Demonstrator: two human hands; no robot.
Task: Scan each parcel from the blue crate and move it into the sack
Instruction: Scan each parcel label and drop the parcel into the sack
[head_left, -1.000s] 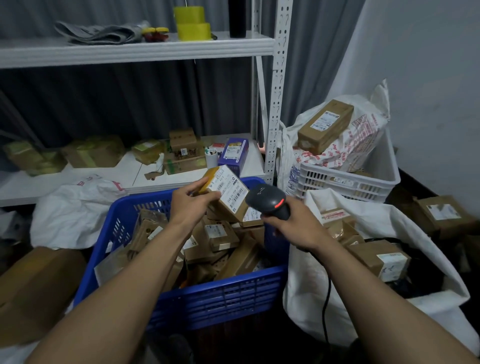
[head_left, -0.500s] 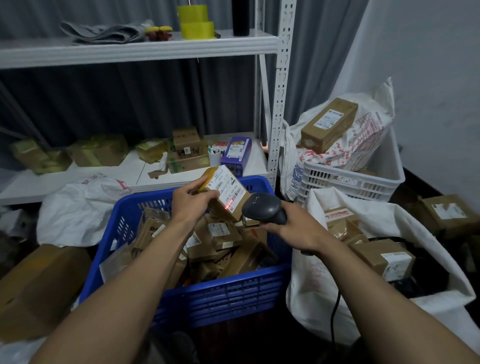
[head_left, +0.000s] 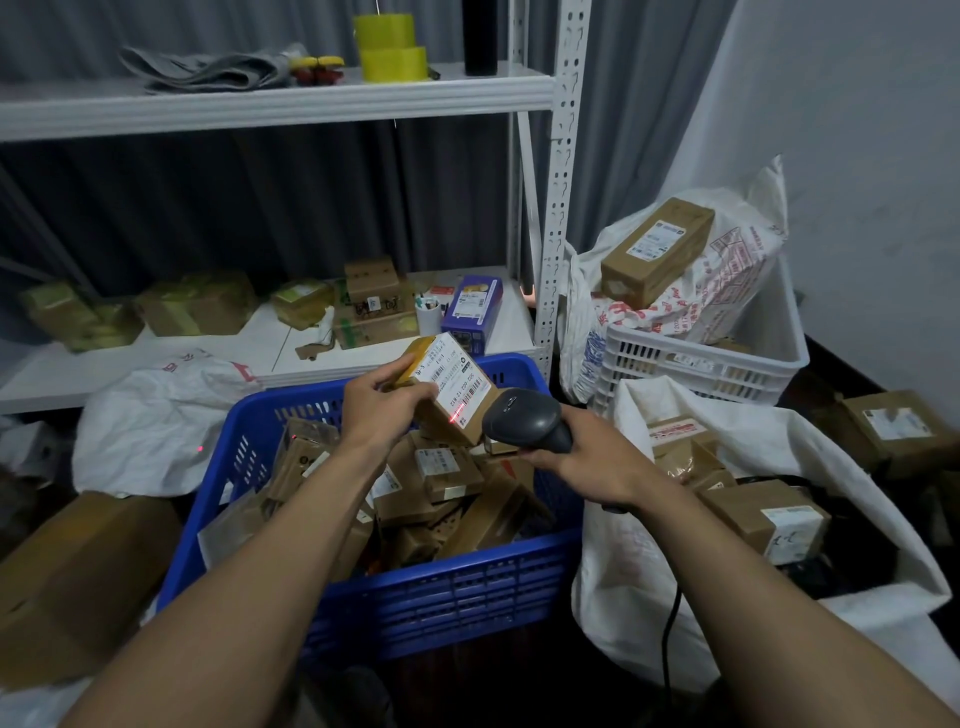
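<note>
Head view: left hand grips parcel, scanner seemingly just beside.

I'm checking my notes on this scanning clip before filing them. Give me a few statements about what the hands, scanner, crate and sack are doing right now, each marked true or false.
1. The left hand holds a labelled parcel above the blue crate. True.
2. The barcode scanner is in the left hand. False: the right hand holds it.
3. A red scan light falls on the parcel's label. True.
4. The white sack holds no parcels. False: several boxes lie in it.
5. The blue crate is nearly empty. False: many parcels fill it.
</note>
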